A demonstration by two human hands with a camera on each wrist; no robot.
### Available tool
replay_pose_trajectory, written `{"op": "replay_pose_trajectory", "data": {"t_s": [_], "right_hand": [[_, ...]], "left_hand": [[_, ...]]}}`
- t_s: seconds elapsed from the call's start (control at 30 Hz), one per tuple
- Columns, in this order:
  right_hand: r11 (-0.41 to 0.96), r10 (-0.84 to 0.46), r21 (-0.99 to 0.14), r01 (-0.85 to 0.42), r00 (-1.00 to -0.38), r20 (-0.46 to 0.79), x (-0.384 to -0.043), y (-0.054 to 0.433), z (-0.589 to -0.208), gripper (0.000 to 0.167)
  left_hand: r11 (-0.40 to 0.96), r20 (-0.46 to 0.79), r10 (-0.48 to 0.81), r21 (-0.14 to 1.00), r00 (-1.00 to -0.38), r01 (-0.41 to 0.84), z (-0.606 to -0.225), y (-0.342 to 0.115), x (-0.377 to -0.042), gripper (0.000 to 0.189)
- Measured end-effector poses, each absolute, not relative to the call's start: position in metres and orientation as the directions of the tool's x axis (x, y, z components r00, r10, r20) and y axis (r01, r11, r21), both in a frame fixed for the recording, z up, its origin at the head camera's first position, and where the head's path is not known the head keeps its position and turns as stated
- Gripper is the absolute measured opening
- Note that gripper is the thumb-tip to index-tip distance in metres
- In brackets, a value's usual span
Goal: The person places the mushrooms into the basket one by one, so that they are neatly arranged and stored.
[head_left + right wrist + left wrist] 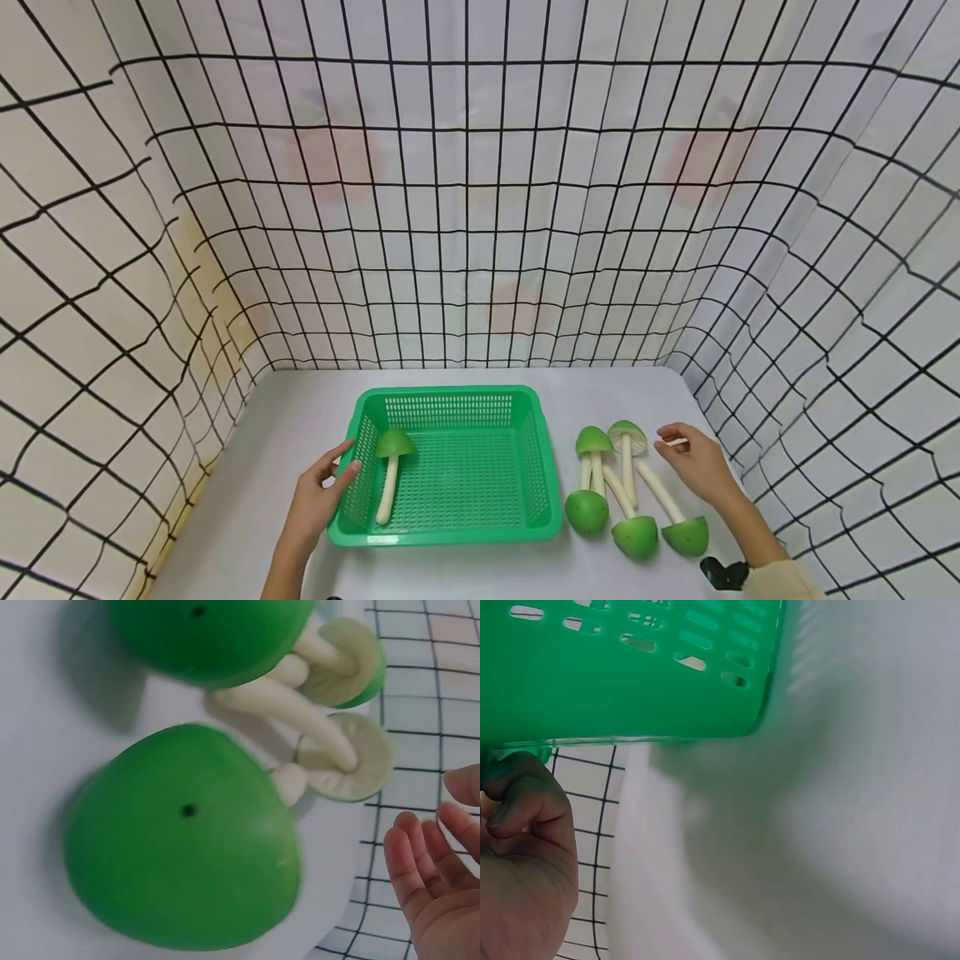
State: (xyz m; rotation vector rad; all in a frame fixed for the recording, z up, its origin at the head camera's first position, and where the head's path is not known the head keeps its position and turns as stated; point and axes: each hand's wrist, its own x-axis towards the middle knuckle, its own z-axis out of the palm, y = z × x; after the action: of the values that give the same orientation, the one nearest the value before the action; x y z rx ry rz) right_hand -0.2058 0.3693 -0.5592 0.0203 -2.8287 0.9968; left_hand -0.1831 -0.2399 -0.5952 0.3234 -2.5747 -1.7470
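A green plastic basket (450, 537) stands on the white table, and inside it near the left wall lies a toy mushroom (390, 479) with a green cap and pale stem. My left hand (315, 500) grips the basket's left rim with thumb and fingers; the left wrist view shows those fingers (532, 802) curled at the rim. Several more green-capped mushrooms (636, 537) lie in a loose group right of the basket. Just right of their stems, my right hand (697, 467) hovers with relaxed, slightly bent fingers, holding nothing. Two caps loom large in the right wrist view, the nearer cap (184, 840) lowest.
Black wire grid panels (465, 208) rise at the back and both sides of the table (300, 400), with pale sheeting behind them. The right panel (825, 358) runs close beside my right forearm.
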Motion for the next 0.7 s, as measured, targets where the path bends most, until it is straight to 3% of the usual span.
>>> {"op": "replay_pose_trajectory", "data": {"t_s": [0.47, 0.7], "right_hand": [[0.799, 0.043, -0.6, 0.04, -0.999, -0.009, -0.207, 0.391, -0.597, 0.044], [0.751, 0.034, -0.652, 0.104, -0.992, -0.119, -0.202, 0.392, -0.612, 0.044]], "left_hand": [[0.304, -0.17, -0.177, 0.927, -0.969, -0.218, -0.597, -0.242, -0.183, 0.058], [0.324, -0.146, -0.164, 0.926, -0.976, -0.193, -0.596, -0.242, -0.182, 0.058]]}}
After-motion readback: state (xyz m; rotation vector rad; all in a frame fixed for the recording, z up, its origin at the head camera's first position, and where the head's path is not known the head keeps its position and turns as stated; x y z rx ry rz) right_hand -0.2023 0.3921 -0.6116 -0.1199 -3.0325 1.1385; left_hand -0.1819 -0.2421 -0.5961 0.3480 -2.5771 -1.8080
